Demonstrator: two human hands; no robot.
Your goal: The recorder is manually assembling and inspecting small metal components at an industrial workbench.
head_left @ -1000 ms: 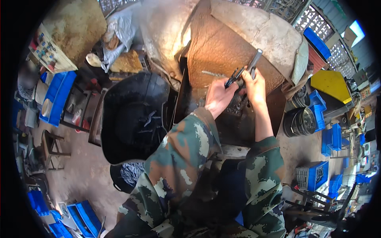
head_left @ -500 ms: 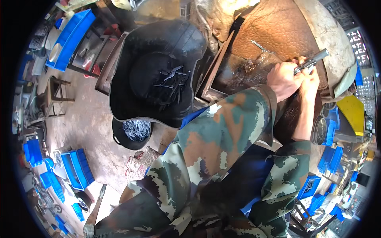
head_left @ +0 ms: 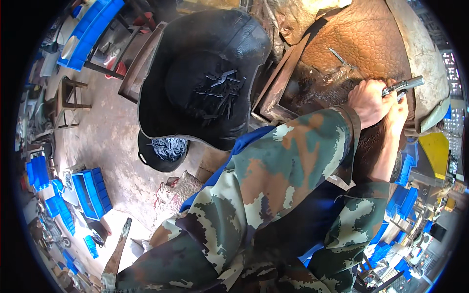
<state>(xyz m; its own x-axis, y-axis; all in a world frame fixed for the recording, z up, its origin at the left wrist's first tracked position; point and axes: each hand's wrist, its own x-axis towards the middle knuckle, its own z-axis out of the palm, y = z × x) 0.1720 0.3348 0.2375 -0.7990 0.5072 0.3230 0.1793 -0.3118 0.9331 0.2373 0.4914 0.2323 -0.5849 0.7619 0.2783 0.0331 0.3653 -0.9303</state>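
Note:
My left hand point(head_left: 367, 101) and my right hand point(head_left: 396, 115) are together at the upper right, both closed round a grey metal tool point(head_left: 409, 83). Its cylindrical end points right, past my fingers; the rest is hidden in my grip, so its exact kind cannot be made out. Beneath and beyond my hands lies a wet, wrinkled brown sheet point(head_left: 364, 39). On that sheet, left of my hands, rests a thin metal piece with slim arms point(head_left: 339, 56). A large black tub point(head_left: 161, 97) left of my hands holds several dark metal pieces, some shaped like pliers point(head_left: 223, 78).
A rusty metal-edged trough point(head_left: 273, 100) stands between tub and sheet. A smaller black bucket point(head_left: 146, 158) of shiny metal strips sits below the tub. Blue bins point(head_left: 92, 193), a wooden stool point(head_left: 73, 100) and a yellow panel point(head_left: 434, 151) surround the work spot.
The whole view has shifted, so tub and sheet sit farther right. In my hands the metal tool has turned to a flatter angle. Both hands still grip it.

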